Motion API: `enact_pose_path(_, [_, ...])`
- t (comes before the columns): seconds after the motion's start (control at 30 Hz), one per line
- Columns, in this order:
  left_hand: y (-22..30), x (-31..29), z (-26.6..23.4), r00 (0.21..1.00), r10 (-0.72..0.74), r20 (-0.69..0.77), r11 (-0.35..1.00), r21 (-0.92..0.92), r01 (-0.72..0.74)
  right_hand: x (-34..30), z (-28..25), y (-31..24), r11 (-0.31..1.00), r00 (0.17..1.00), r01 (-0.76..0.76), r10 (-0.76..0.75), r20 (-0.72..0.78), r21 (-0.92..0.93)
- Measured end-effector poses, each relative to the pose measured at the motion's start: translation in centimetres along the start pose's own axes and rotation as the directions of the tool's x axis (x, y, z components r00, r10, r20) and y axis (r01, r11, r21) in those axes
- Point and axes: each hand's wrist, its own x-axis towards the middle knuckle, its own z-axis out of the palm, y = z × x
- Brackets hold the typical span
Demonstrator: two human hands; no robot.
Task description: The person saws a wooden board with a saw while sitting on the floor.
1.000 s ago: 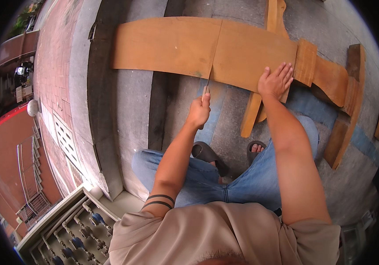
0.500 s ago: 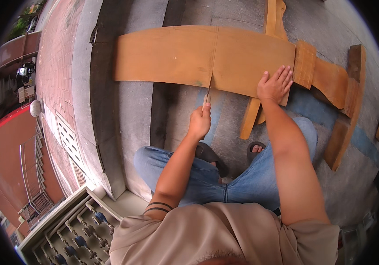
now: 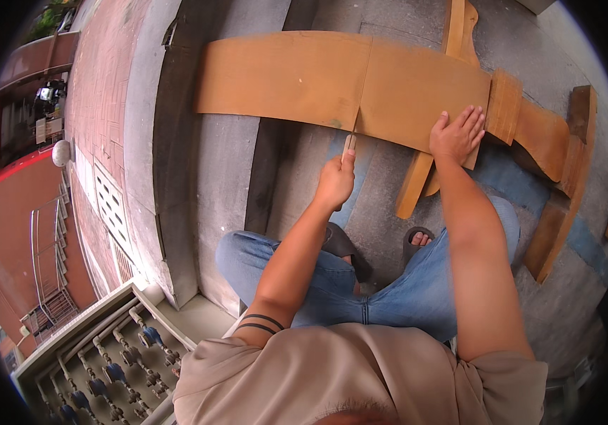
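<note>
A long orange-brown wooden board (image 3: 276, 76) lies across in front of me, with a thin straight line running over it from far edge to near edge. At the near end of that line a dark slit opens in the board. My left hand (image 3: 336, 181) is closed around the light handle of a saw (image 3: 350, 142), held just off the near edge. Only a short bit of blade shows; the rest is hidden at the slit. My right hand (image 3: 457, 134) lies flat on the board's right end, fingers spread and holding nothing.
Under the board's right part sits a wooden support (image 3: 415, 185). Shaped wooden pieces (image 3: 541, 138) and a dark brown beam (image 3: 559, 227) lie at the right. A concrete step (image 3: 222, 170) is beneath the board's left part. Pipes with valves (image 3: 113, 368) fill a box at the lower left.
My left hand has pushed the saw forward, so the handle is closer to the board's edge and less blade shows. My right hand stays on the board. The whole view has shifted slightly.
</note>
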Motion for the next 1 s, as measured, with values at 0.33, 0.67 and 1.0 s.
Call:
enact_pose_path(0.33, [1.8,0.7,-1.3,1.000,0.028,-0.011,0.988,0.152,-0.026,0.4,0.3,-0.1,1.000,0.999,0.013,-0.012,-0.047,0.023])
enact_pose_path(0.67, [5.7,3.6,-0.9,0.999,0.021,0.031,0.990,-0.137,-0.016,-1.3,-5.8,-3.8,0.864,0.799,0.465,-0.504,0.327,0.194])
enact_pose_path(1.0, [-1.0,-5.1,-1.6,1.000,-0.025,-0.014,0.994,0.111,0.026,-1.0,-6.0,-3.8,0.796,0.695,0.583,-0.592,0.407,0.162])
